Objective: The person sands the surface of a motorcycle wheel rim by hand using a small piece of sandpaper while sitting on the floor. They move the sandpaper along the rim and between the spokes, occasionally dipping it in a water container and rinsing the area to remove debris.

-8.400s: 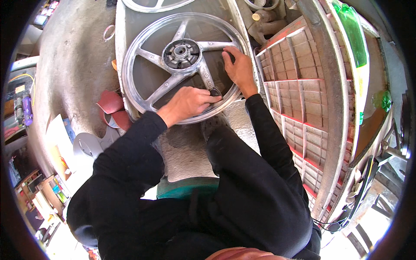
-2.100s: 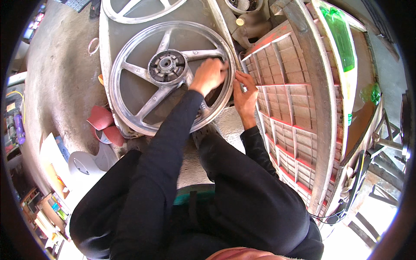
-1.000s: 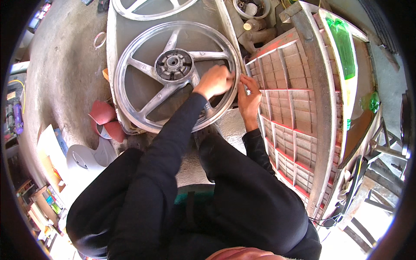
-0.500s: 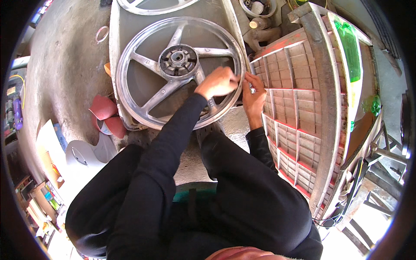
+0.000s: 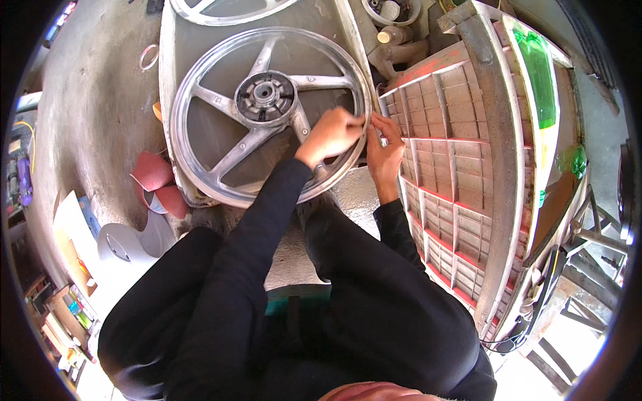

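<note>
Left hand [image 5: 332, 134] fingers are curling tight against the right rim of the alloy wheel [image 5: 267, 113], pressing on it – whether anything is pinched inside can't be told. Right hand [image 5: 383, 150] is closing around a small metal tool [image 5: 382, 140], just beside the rim. Wheel is lying flat on the grey slab [image 5: 177, 60], upper centre of frame. Compartmented tray [image 5: 461, 167] is sitting at right; red sandpaper pieces [image 5: 159, 180] at left – near the slab's edge.
</note>
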Motion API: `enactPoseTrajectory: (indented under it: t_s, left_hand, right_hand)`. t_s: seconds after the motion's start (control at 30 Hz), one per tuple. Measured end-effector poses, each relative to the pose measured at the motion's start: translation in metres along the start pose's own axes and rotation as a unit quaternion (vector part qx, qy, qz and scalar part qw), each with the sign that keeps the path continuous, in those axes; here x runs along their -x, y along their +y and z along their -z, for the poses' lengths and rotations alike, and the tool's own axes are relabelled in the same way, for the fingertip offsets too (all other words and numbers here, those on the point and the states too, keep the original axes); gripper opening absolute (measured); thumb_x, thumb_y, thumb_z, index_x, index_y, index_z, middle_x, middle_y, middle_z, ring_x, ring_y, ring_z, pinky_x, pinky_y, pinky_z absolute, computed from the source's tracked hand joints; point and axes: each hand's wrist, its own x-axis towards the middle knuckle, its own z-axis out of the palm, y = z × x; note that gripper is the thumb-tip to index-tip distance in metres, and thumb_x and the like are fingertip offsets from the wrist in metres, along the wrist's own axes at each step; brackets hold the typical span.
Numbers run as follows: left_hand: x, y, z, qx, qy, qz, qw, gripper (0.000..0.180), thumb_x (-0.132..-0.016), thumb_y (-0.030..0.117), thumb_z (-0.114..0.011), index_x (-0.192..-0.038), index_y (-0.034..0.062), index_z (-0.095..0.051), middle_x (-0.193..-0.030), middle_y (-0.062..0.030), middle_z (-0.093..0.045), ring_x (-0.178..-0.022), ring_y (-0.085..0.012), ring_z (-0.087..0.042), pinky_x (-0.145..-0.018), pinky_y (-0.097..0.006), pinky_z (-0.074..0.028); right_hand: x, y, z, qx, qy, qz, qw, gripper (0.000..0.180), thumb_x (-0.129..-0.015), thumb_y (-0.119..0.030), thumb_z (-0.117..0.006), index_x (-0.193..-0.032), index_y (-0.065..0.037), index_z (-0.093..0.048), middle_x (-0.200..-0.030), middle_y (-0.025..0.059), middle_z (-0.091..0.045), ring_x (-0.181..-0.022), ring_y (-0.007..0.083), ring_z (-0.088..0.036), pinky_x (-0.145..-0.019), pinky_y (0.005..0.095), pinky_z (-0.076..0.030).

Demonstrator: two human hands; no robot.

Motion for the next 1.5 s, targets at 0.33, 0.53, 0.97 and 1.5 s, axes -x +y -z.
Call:
enactPoseTrajectory:
  t_s: [0.33,0.53,0.97,1.5]
  left_hand:
    - [-0.033,-0.021,0.008,0.03,0.1,0.025,0.994,0.036,-0.096,0.022,-0.07,-0.128,0.0061,-0.076,-0.106,-0.0306,-0.071,-0.097,-0.0385,-0.078,-0.084,-0.042,-0.058]
    - [-0.006,-0.003,-0.007,0.038,0.051,0.042,0.997,0.037,-0.094,0.02,-0.07,-0.129,0.0077,-0.076,-0.11,-0.0297,-0.072,-0.102,-0.0393,-0.078,-0.088,-0.041,-0.058]
    - [-0.012,0.007,0.002,-0.029,0.05,0.022,0.998,0.035,-0.092,0.022,-0.071,-0.125,0.0133,-0.079,-0.103,-0.0291,-0.07,-0.098,-0.0449,-0.073,-0.085,-0.048,-0.058]
    - [-0.046,-0.012,0.009,0.043,0.123,0.068,0.989,0.034,-0.093,0.025,-0.071,-0.12,0.0065,-0.079,-0.104,-0.0288,-0.073,-0.096,-0.0393,-0.079,-0.084,-0.042,-0.059]
  right_hand:
    - [0.009,-0.004,-0.012,-0.011,-0.014,-0.016,1.0,0.024,-0.1,-0.004,-0.07,-0.121,0.003,-0.078,-0.124,0.0165,-0.076,-0.117,0.029,-0.072,-0.106,0.0394,-0.052]
    - [0.008,0.001,-0.003,0.007,0.009,-0.001,1.0,0.022,-0.098,-0.002,-0.07,-0.117,0.005,-0.078,-0.121,0.019,-0.077,-0.114,0.0329,-0.074,-0.103,0.0415,-0.055]
    - [0.005,0.006,-0.006,0.018,0.024,0.038,0.999,0.02,-0.096,0.0,-0.07,-0.113,0.005,-0.078,-0.119,0.0212,-0.077,-0.112,0.0367,-0.075,-0.1,0.0434,-0.057]
    - [0.006,-0.008,-0.013,0.0,0.0,0.015,1.0,0.021,-0.1,-0.002,-0.07,-0.119,0.005,-0.077,-0.121,0.0186,-0.077,-0.116,0.0305,-0.073,-0.105,0.0402,-0.054]
